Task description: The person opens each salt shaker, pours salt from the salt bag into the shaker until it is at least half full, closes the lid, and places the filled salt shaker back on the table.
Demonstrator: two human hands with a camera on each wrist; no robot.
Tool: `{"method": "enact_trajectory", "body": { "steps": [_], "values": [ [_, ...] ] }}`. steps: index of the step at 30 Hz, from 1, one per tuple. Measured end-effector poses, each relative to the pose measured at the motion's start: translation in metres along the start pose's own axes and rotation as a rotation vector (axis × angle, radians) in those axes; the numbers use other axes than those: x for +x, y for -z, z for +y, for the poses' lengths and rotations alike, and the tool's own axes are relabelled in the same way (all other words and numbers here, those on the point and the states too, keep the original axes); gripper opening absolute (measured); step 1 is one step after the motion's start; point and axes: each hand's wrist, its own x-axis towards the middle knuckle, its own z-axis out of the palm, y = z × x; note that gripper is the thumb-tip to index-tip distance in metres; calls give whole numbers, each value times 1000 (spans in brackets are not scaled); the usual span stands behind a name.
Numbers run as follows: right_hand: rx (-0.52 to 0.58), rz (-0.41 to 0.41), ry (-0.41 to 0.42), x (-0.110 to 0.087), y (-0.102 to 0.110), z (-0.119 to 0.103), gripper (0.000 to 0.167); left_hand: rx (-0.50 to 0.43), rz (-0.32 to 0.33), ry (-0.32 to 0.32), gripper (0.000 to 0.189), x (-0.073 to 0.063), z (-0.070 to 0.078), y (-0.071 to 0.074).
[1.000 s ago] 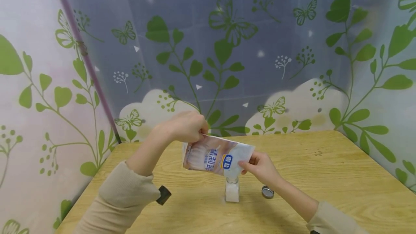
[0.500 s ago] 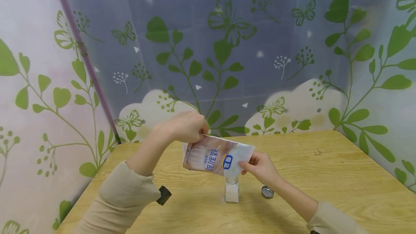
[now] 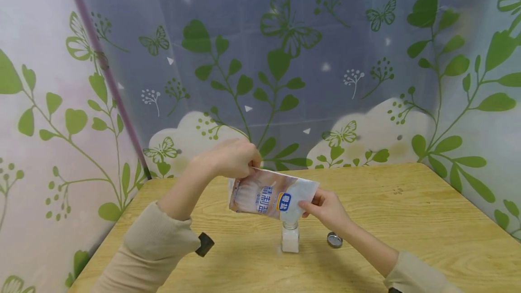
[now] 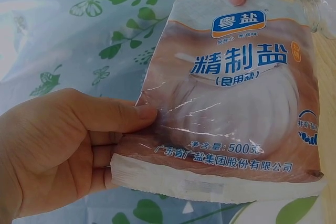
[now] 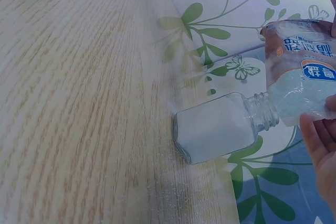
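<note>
A bag of salt (image 3: 260, 193), brown and white with blue lettering, is held tilted in the air between both hands. My left hand (image 3: 232, 158) pinches its sealed bottom end, thumb on the printed front in the left wrist view. At the other end, my right hand (image 3: 327, 209) pinches the pale top part. One corner of the bag meets the mouth of a small glass jar (image 5: 215, 128), which stands upright on the table below. White salt fills most of the jar's body, and its threaded neck looks clear. Whether salt is flowing cannot be made out.
A round metal lid (image 3: 334, 240) lies on the wooden table (image 3: 407, 220), right of the jar. Fine white grains (image 5: 149, 195) are scattered by the jar's base. A leaf-patterned curtain (image 3: 252, 58) rises behind the table's far edge.
</note>
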Motion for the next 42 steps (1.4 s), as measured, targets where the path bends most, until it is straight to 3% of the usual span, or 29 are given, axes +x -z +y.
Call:
{"method": "enact_trajectory", "body": {
  "steps": [42],
  "values": [
    [-2,7,-4,-2,2,-1,20,0,-3,11,37,3,4,0]
  ]
}}
